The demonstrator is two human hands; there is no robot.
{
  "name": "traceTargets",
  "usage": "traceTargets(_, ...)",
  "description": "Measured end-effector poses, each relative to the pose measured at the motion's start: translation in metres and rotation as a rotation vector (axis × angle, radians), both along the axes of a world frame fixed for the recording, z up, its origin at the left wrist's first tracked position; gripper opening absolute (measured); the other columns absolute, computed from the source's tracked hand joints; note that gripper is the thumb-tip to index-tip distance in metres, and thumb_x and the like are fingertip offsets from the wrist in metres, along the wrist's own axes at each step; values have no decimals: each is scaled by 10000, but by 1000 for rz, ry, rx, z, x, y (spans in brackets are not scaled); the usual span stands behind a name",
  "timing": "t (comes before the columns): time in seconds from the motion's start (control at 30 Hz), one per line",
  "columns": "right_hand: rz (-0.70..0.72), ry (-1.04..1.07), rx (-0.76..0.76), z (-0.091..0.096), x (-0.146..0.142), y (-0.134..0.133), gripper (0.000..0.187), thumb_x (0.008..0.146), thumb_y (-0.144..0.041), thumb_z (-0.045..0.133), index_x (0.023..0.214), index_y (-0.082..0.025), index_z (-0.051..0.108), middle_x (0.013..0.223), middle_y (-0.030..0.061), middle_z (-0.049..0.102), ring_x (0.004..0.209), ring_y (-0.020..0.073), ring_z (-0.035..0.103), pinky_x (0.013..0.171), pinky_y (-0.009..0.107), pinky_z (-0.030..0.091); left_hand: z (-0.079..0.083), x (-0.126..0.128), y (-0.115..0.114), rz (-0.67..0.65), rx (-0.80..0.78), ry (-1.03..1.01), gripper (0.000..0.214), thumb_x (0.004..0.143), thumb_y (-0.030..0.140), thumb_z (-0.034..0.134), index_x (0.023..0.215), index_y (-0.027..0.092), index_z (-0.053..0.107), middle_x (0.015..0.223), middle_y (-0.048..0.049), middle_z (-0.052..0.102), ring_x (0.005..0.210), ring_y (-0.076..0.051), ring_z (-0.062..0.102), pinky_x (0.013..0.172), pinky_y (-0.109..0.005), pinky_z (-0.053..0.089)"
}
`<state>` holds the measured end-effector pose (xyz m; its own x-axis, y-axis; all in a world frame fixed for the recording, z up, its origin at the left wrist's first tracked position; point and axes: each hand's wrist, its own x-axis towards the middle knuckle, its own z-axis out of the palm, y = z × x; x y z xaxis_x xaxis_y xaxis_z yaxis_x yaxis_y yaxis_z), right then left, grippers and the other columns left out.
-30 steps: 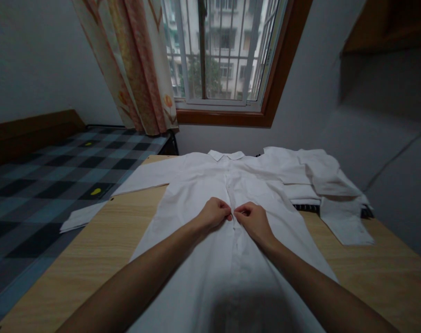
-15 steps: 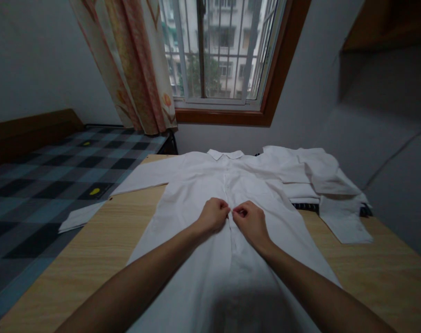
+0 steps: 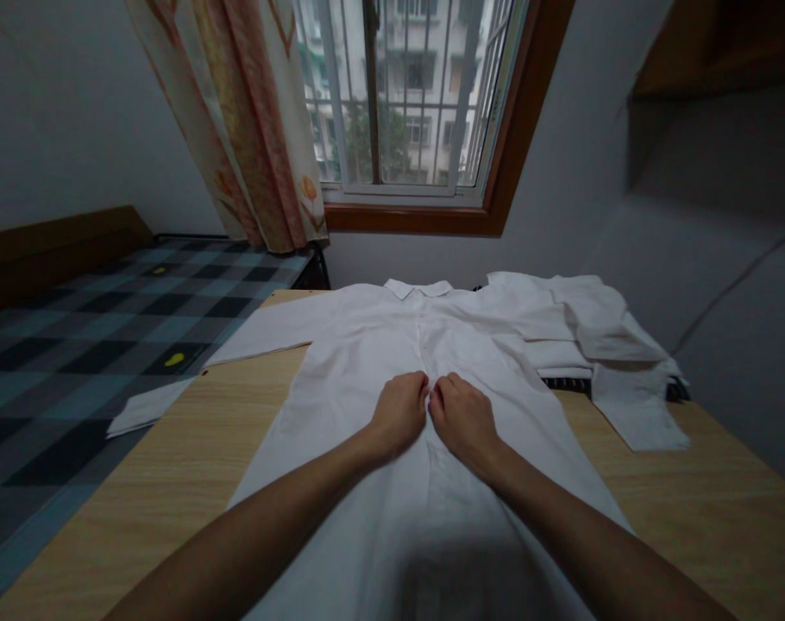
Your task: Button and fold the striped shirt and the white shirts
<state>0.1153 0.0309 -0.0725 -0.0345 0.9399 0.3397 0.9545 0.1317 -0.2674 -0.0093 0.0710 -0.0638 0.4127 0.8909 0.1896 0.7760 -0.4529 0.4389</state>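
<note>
A white long-sleeved shirt lies face up on a wooden table, collar toward the window and its left sleeve trailing off the table's left edge. My left hand and my right hand rest side by side on the button strip at mid-chest. Both have their fingers curled down and pinched on the shirt's front edges. The knuckles nearly touch. What lies under the fingertips is hidden.
A heap of other white garments lies at the table's back right, over something dark. A bed with a blue checked cover stands to the left. A barred window and a patterned curtain are behind the table.
Both hands have drawn a little closer together on the button strip, and the fingers have curled further under. The shirt has not shifted.
</note>
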Motion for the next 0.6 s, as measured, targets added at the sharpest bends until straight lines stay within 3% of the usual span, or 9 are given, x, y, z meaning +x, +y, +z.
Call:
traceTargets(0.13,63,197,-57,-6,11,9,156,896,-186,459,786,-193,571,832,34,624,753,158,561,688,262,366,3,-4,4,-35,-48,35,177,875,166,474,858,175,650,828,-64,678,776,-195,611,692,-281,397)
traceTargets(0.27,192,410,-111,-17,22,21,142,876,-196,485,770,-184,579,800,22,623,767,155,555,720,259,398,3,-8,6,-42,38,147,206,916,259,448,912,200,645,928,-66,648,797,-208,614,684,-297,406)
traceTargets(0.4,145,435,-58,-19,29,27,137,857,-237,522,759,-182,600,798,39,630,786,180,559,749,300,428,-1,-9,7,-24,100,186,211,938,306,425,978,202,604,979,-61,615,810,-197,603,702,-301,431)
traceTargets(0.5,168,415,-34,-11,35,14,117,851,-235,532,866,-179,633,888,65,662,871,203,587,818,338,457,3,-16,2,-54,149,122,188,930,275,435,1004,182,581,990,-70,611,876,-200,580,758,-307,440)
traceTargets(0.6,242,289,14,-4,40,-25,318,876,-309,532,1149,-161,599,1150,123,646,1067,249,579,922,407,455,11,-32,-16,-226,196,94,180,912,288,477,980,170,595,1014,-83,620,946,-219,555,827,-339,429)
